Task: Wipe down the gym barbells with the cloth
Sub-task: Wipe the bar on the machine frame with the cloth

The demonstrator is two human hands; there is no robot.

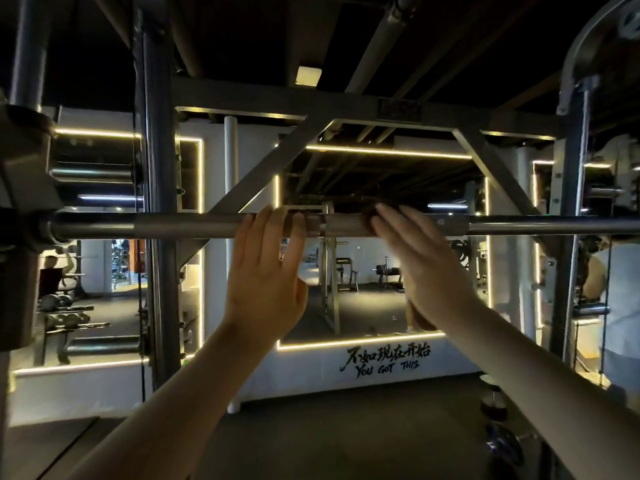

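- Dim gym ahead of me, mirror wall edged with light strips.
- One barbell runs left to right, racked at the height of my palms.
- My left hand touches it, fingers straight.
- My right hand, fingers straight, seems to press one brown cloth against it.
- I judge the wipe goes along the barbell's length.

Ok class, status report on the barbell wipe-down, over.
Left hand open, fingers on barbell. Right hand open, pressing what looks like a dark cloth to it. Nothing in the way.
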